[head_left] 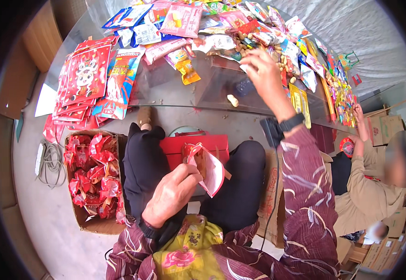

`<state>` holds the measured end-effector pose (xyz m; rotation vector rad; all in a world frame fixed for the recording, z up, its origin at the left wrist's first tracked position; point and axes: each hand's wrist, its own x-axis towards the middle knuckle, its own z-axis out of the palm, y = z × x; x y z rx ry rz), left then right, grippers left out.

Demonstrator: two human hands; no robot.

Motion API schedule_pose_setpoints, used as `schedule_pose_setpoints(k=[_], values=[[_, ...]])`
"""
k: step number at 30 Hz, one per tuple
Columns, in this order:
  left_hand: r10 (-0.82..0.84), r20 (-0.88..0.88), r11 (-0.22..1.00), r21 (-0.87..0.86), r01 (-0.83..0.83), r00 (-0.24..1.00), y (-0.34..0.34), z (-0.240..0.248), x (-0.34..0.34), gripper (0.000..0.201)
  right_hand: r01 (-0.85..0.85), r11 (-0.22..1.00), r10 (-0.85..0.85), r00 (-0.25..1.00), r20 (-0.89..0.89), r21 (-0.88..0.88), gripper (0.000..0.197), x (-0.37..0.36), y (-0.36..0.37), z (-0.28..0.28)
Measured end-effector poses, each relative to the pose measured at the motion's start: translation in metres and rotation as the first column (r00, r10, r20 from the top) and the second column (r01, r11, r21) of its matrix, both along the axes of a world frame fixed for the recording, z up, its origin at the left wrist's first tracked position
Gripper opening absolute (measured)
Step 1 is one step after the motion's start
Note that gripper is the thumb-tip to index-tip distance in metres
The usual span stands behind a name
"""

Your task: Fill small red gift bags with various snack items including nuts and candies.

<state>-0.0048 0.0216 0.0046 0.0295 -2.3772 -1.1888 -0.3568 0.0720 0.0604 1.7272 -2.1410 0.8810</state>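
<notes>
A stack of flat red bags (82,77) is laid on the tabletop (161,91), and a cardboard box (103,227) of bulging red bags (91,172) is set lower down. By the left hand (171,191), an open red bag (211,173) is held, its edge pinched between thumb and fingers, its mouth just right of them. The right hand (262,72) is held at the peanuts (277,50), fingers curled; whether anything is pinched cannot be told.

Left of the loose peanut (232,100), the bare glass tabletop (165,94) is giving you room; beyond the peanut, snack packets (182,21) and your right hand (262,70) are blocking you.
</notes>
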Motion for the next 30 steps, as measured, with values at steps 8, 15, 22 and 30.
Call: schedule_pose_setpoints(k=[8,15,22,30], values=[[-0.001,-0.059,0.999,-0.05,-0.002,0.998,0.003,-0.001,-0.002,0.033,-0.025,0.999,0.018,0.987,0.158,0.045,0.022,0.081,0.044,-0.028],[0.024,-0.081,0.996,-0.082,-0.03,0.996,0.006,0.0,-0.003,0.03,0.049,0.999,-0.048,0.999,0.018,-0.013,0.013,0.058,0.021,-0.049],[0.051,-0.097,0.987,-0.149,-0.066,0.994,0.006,-0.002,0.003,0.033,0.114,0.993,-0.115,0.993,0.025,0.028,0.017,0.036,0.008,-0.049],[0.041,-0.095,0.983,-0.173,-0.057,0.995,0.009,-0.004,0.006,0.034,0.127,0.992,-0.126,0.991,0.054,-0.008,0.009,0.028,0.021,-0.053]])
